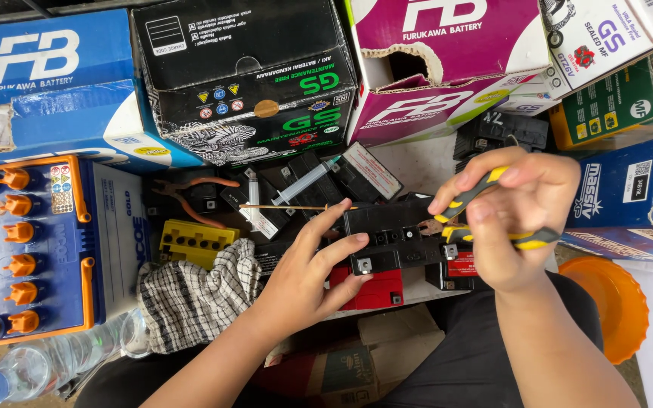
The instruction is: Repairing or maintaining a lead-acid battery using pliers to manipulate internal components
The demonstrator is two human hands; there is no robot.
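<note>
Two hands, black box behind (green label), magenta box beside

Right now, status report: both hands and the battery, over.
Left hand steadies small black battery. Right hand grips yellow-black pliers. Checked cloth beside.

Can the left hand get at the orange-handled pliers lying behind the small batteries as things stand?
Probably yes. The left hand only steadies the small black battery, and the orange-handled pliers lie uncovered to its left, beyond the checked cloth. It would have to let go first.
</note>
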